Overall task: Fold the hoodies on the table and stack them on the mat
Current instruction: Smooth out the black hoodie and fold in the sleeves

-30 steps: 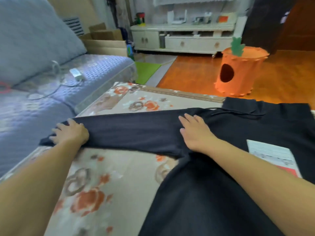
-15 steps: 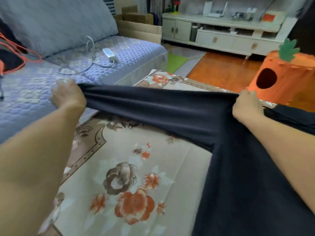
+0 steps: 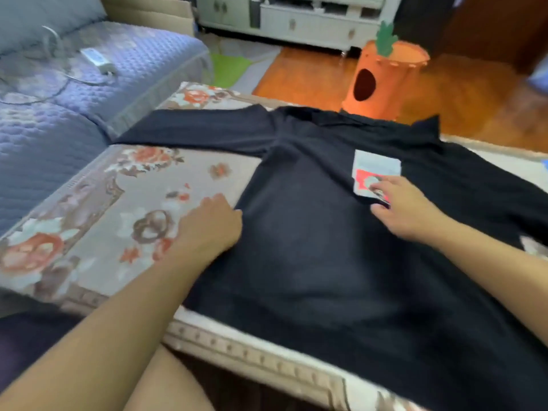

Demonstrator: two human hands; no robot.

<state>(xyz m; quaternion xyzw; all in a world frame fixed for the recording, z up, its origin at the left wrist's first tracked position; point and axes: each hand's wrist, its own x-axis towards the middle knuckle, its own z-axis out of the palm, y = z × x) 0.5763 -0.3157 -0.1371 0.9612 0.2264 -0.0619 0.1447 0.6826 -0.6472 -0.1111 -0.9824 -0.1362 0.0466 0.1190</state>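
A black hoodie (image 3: 320,256) lies spread flat on the table's floral cloth (image 3: 98,221), its left sleeve (image 3: 192,130) stretched out toward the sofa. A white and red printed patch (image 3: 375,167) shows on its chest. My left hand (image 3: 212,223) sits at the hoodie's left side edge with fingers curled in, thumb against the fabric. My right hand (image 3: 403,212) rests flat on the hoodie, fingertips on the lower part of the patch. The hoodie's right side runs out of view.
A blue quilted sofa (image 3: 59,93) with a white power strip (image 3: 96,57) and cable stands to the left. An orange carrot-shaped bin (image 3: 385,78) is on the wooden floor beyond the table. White cabinets (image 3: 311,22) line the back wall.
Both hands held the sleeve lifted and stretched between them; now the sleeve lies flat on the table and both hands have come back onto the hoodie's body.
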